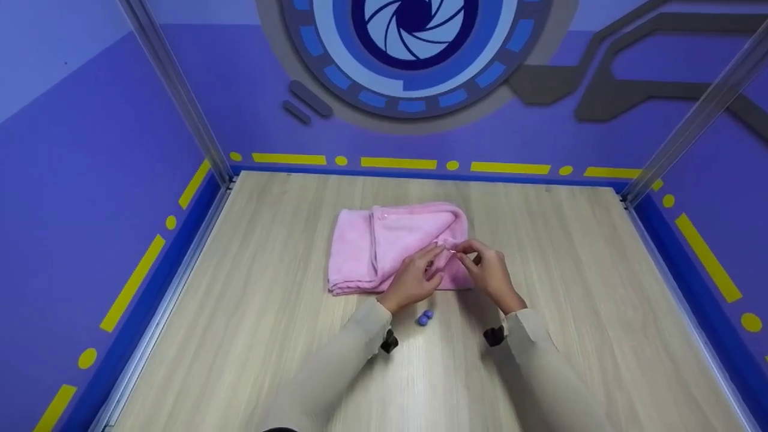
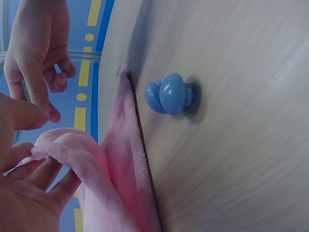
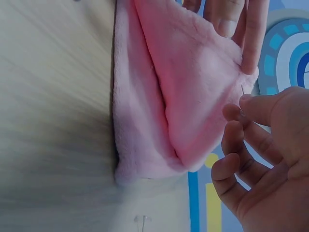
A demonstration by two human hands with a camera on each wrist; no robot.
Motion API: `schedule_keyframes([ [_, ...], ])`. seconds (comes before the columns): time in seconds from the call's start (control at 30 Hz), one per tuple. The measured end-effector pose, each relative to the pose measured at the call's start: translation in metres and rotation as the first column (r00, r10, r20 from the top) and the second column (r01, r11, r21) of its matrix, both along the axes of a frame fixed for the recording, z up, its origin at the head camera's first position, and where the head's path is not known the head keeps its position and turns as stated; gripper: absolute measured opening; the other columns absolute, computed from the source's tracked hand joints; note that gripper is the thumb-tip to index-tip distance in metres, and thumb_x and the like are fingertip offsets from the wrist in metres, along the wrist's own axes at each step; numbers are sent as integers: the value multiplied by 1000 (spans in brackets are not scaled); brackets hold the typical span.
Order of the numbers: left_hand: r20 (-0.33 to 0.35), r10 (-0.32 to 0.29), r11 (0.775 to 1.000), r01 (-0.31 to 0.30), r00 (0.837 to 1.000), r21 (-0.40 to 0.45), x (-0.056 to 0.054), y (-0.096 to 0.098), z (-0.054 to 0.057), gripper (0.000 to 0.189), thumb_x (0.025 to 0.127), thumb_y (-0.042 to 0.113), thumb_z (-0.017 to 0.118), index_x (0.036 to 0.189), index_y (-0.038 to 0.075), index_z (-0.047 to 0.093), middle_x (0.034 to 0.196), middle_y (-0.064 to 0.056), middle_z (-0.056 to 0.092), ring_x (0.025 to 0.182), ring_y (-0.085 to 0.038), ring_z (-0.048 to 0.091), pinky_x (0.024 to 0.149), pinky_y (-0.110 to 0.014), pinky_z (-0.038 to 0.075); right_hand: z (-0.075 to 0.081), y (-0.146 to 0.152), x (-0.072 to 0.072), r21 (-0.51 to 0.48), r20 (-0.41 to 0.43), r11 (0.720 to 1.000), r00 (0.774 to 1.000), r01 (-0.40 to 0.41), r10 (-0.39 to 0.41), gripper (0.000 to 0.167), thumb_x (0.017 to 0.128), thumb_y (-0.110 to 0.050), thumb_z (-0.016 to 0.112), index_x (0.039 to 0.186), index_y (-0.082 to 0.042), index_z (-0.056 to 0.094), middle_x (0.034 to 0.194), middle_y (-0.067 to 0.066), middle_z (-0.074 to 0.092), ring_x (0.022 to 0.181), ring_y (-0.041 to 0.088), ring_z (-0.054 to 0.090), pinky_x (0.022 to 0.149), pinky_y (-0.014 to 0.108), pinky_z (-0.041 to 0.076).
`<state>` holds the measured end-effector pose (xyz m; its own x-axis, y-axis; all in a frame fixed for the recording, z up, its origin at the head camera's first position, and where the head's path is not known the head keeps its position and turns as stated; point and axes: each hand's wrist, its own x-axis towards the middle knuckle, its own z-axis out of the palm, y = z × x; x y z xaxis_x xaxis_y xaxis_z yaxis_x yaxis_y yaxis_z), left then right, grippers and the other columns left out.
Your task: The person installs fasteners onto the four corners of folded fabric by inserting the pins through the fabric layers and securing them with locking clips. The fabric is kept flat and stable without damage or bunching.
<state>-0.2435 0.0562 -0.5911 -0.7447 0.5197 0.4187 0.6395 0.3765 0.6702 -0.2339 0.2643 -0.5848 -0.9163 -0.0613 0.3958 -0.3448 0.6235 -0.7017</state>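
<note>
A folded pink plush cloth (image 1: 405, 234) lies on the table, with one layer of its right side lifted. My left hand (image 1: 413, 279) holds the edge of that layer, its fingers under the fabric in the left wrist view. From the right, my right hand (image 1: 491, 275) pinches a thin metal pin (image 3: 243, 90) between thumb and forefinger. The pin points at the raised edge; whether its tip enters the fabric I cannot tell. Two glossy blue mushroom-shaped pieces (image 2: 172, 94) lie together on the table, nearer the body than the cloth.
A small clear, wire-like piece (image 3: 142, 222) stands on the table beyond the cloth's right end. The wood-grain table (image 1: 270, 240) is enclosed by blue panels (image 1: 240, 102) with yellow marks, and metal posts (image 1: 180, 90) rise at its back corners.
</note>
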Motion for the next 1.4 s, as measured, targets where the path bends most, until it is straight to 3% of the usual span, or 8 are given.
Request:
schedule_keyframes([
  [0.13, -8, -6, 1000, 6, 1000, 6, -1, 1, 1, 59, 89, 3, 71, 145, -4, 53, 148, -19, 54, 112, -29, 65, 113, -35, 43, -1, -2, -2, 11, -14, 1000, 1000, 5, -4, 16, 94, -3, 74, 109, -7, 74, 101, 7, 77, 78, 21, 68, 61, 25, 51],
  [0.23, -11, -2, 1000, 2, 1000, 15, -1, 0, 0, 60, 89, 3, 71, 145, -4, 54, 147, -17, 56, 85, -27, 62, 104, -33, 48, 0, -6, -2, 16, -1, 1000, 1000, 4, -4, 23, 93, -3, 74, 116, -6, 70, 104, 9, 77, 84, 21, 71, 64, 27, 53],
  [0.3, -13, 3, 1000, -2, 1000, 21, -1, -1, -1, 60, 88, 3, 72, 145, -4, 54, 145, -16, 57, 79, -25, 61, 98, -32, 50, 1, -8, -2, 11, -1, 1000, 1000, 5, -5, 28, 93, -2, 74, 120, -6, 68, 103, 11, 77, 86, 22, 73, 65, 30, 54],
  [0.7, -50, -9, 999, 11, 999, 44, -2, -2, -3, 61, 88, 5, 71, 145, -6, 53, 147, -18, 55, 73, -25, 63, 84, -28, 53, 0, -13, -3, -8, -20, 1000, 1000, 13, -14, 33, 92, 1, 74, 123, -7, 68, 99, 10, 77, 85, 24, 73, 65, 32, 54],
  [0.9, -38, -9, 999, 11, 999, 39, -2, -3, 0, 62, 89, 6, 71, 146, -6, 52, 150, -18, 53, 78, -28, 65, 90, -30, 52, -1, -14, -7, 1, -32, 1000, 999, 7, -7, 34, 91, 1, 74, 123, -8, 67, 101, 10, 77, 86, 24, 74, 66, 33, 56],
  [1.13, 9, -18, 1000, 18, 1000, 0, -1, -3, 2, 62, 92, 10, 69, 149, -3, 49, 154, -17, 48, 86, -30, 65, 93, -30, 50, 1, -14, -7, 16, 25, 1000, 1000, 13, -14, 39, 93, -5, 75, 130, -11, 65, 101, 10, 78, 80, 26, 71, 66, 34, 55],
  [1.27, 23, -28, 1000, 28, 999, -10, 0, -2, 2, 63, 92, 11, 69, 150, -2, 48, 155, -18, 47, 86, -31, 62, 100, -31, 48, 1, -14, -8, 20, -18, 1000, 1000, 1, -1, 40, 92, -4, 76, 129, -9, 65, 97, 11, 78, 70, 22, 68, 62, 32, 53],
  [1.4, 4, -32, 999, 32, 999, -22, 2, -2, 2, 63, 92, 11, 69, 150, -3, 48, 156, -20, 46, 98, -27, 61, 110, -33, 44, 0, -15, -7, 31, -47, 1000, 999, -5, 6, 40, 91, -2, 77, 128, -9, 66, 93, 10, 78, 66, 18, 65, 58, 29, 51],
])
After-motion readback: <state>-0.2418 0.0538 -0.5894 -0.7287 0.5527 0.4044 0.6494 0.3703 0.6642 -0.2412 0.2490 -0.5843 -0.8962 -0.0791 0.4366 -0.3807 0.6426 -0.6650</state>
